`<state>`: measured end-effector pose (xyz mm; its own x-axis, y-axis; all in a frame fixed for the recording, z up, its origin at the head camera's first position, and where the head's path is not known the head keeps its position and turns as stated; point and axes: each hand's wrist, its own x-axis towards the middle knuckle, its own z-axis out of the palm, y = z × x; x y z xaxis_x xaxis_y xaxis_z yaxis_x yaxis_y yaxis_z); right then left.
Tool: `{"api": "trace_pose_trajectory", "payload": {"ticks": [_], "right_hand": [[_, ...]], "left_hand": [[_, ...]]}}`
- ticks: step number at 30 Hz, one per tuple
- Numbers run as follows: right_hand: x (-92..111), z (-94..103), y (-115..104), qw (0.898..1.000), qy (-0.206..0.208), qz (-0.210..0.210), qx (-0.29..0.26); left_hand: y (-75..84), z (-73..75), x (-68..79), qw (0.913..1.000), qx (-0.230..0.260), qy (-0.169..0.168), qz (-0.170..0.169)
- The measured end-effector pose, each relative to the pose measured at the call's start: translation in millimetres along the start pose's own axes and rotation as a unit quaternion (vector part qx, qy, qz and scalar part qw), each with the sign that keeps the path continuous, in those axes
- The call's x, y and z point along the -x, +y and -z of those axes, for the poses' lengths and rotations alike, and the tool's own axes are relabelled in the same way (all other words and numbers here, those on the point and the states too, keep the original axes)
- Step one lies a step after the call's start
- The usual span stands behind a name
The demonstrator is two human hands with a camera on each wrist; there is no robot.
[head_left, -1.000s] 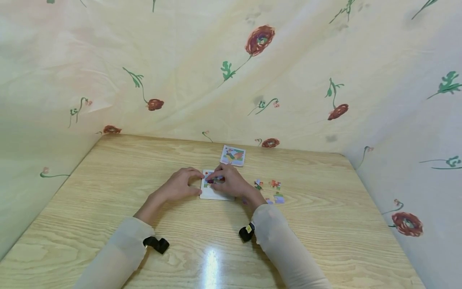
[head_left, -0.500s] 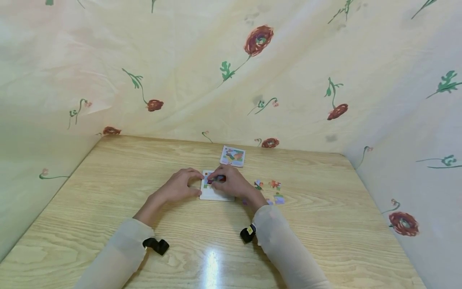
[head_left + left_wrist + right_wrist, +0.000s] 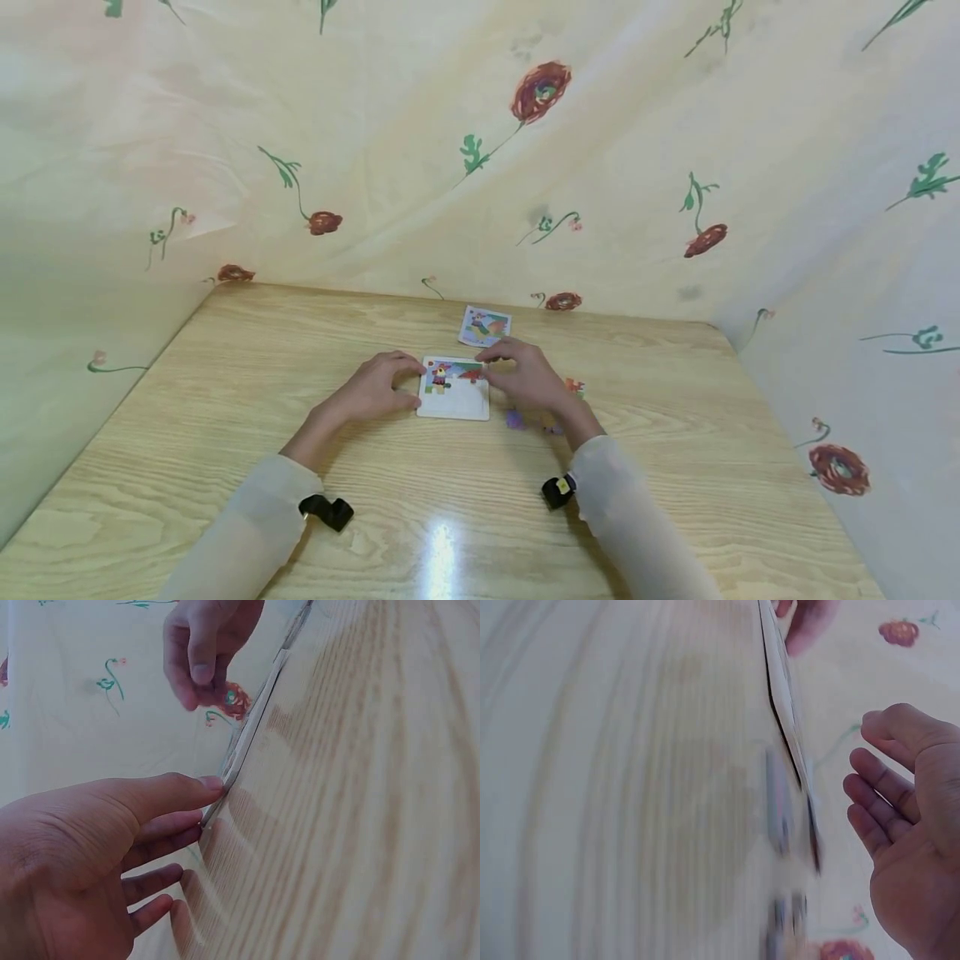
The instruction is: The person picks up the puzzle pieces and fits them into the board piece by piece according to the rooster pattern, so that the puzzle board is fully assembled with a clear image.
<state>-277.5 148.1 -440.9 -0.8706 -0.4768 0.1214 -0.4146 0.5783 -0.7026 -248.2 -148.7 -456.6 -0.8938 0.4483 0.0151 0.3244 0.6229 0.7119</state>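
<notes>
A white puzzle tray (image 3: 453, 404) lies flat on the table, its upper part and left side filled with coloured pieces that show a cartoon figure and a red shape. My left hand (image 3: 377, 385) holds the tray's left edge, thumb at the lower part and fingers higher up. Seen from the left wrist, the thumb (image 3: 176, 793) touches the tray's rim. My right hand (image 3: 528, 375) is above the tray's right edge; in the right wrist view its fingers (image 3: 885, 787) are loosely bent, with nothing between them.
Behind the tray lies a picture card (image 3: 485, 326) with a similar cartoon. Loose puzzle pieces lie right of the tray, a purple one (image 3: 514, 418) and an orange one (image 3: 575, 387) among them, partly hidden by my right arm. Flowered cloth (image 3: 390, 167) hangs behind the table.
My right hand has let go of the puzzle piece on the tray and moved right, uncovering the placed pieces and hiding some loose ones. The left hand stays at the tray's edge.
</notes>
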Motion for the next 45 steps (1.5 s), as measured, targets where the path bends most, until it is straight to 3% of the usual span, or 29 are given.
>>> {"api": "trace_pose_trajectory", "payload": {"ticks": [12,19,26,34,45], "right_hand": [[40.3,42.1,29.1,0.999,0.035,-0.011,0.011],[58.9,55.8,47.1,0.999,0.044,-0.031,0.005],[66.1,61.0,57.0,0.997,0.054,-0.05,0.024],[66.0,58.3,66.5,0.996,0.038,-0.068,0.035],[65.4,55.9,64.2,0.997,0.021,-0.05,0.049]], "left_hand": [[-0.3,-1.1,0.5,0.9999,-0.003,-0.001,0.01],[-2.7,-1.9,0.4,0.9999,-0.012,0.002,-0.007],[-2.7,-1.7,0.0,1.0,-0.008,0.002,-0.003],[-1.7,-1.7,1.0,1.0,-0.004,0.003,-0.004],[-0.1,0.3,-0.3,0.9997,-0.02,0.004,-0.014]]}}
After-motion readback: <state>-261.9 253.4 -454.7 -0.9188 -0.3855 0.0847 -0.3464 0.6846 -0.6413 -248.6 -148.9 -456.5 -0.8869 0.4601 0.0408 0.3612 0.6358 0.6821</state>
